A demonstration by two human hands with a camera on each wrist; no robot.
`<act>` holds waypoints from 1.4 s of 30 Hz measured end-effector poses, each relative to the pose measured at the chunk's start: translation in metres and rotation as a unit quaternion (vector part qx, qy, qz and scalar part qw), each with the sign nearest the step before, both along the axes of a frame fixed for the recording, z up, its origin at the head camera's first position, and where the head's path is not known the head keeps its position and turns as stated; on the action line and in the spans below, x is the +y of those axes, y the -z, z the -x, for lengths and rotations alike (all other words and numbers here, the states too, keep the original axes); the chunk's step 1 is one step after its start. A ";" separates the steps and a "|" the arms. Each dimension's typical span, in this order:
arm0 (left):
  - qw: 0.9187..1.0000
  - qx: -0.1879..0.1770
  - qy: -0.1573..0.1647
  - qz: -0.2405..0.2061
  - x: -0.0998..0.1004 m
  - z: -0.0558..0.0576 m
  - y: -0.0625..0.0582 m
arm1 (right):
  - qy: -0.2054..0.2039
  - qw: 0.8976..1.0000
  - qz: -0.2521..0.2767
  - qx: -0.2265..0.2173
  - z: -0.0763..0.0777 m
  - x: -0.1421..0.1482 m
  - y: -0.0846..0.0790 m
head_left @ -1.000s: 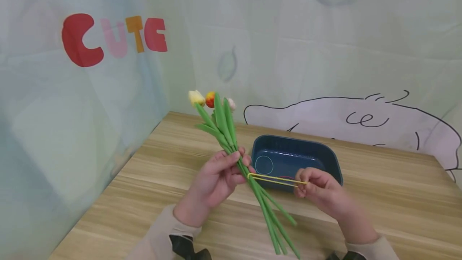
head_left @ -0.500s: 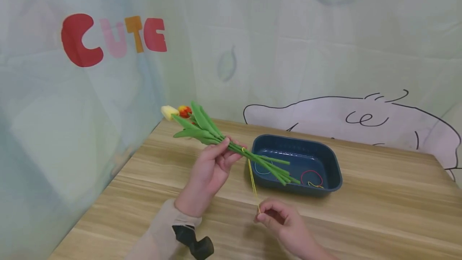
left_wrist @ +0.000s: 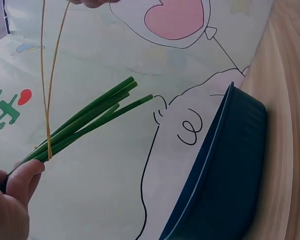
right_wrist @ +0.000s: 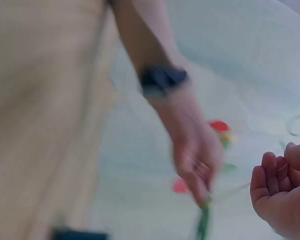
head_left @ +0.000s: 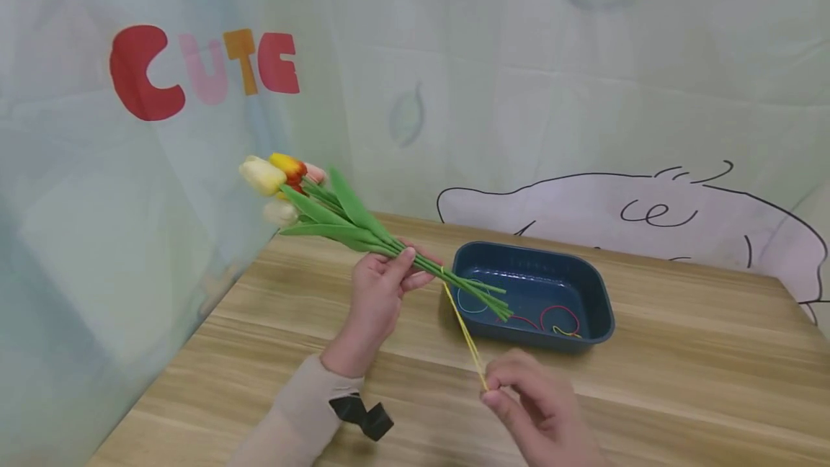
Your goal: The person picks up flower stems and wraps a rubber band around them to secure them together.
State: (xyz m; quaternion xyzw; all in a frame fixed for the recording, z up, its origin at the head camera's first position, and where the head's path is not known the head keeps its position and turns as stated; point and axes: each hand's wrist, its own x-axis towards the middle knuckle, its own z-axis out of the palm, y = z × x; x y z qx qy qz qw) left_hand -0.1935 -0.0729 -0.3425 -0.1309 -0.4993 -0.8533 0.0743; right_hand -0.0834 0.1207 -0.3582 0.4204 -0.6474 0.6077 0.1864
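In the head view my left hand (head_left: 382, 283) grips a bunch of artificial tulips (head_left: 344, 218) by the green stems. Cream, orange-red and pink blooms (head_left: 285, 164) point to the upper left, and the stem ends reach over the bin. A yellow rubber band (head_left: 463, 326) loops round the stems just past my left fingers. My right hand (head_left: 538, 409) pinches its other end and stretches it toward me. Seen from the left wrist, two taut strands of the band (left_wrist: 50, 85) rise from the stems (left_wrist: 90, 115). The right wrist view is blurred.
A dark blue bin (head_left: 532, 334) stands on the wooden table (head_left: 681, 380) under the stem ends. Inside lie a red band (head_left: 559, 307), a light-blue band and a bit of yellow one. A printed cloth backdrop (head_left: 519, 92) rises behind the table.
The bunch has tipped from steep to nearly level, its blooms moving left. My right hand has swung from right of the stems to below them, still pulling the yellow rubber band.
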 end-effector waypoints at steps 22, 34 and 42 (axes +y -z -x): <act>0.907 0.075 0.408 -0.075 -0.009 -0.025 -0.013 | 0.102 0.960 0.014 -0.261 0.054 0.051 -0.024; 0.955 -0.034 0.231 -0.181 -0.008 -0.022 -0.020 | 0.075 0.967 -0.084 -0.230 0.039 -0.001 0.027; 0.987 -0.038 0.107 -0.111 -0.004 -0.011 -0.011 | 0.040 0.988 -0.038 -0.147 0.024 -0.022 0.037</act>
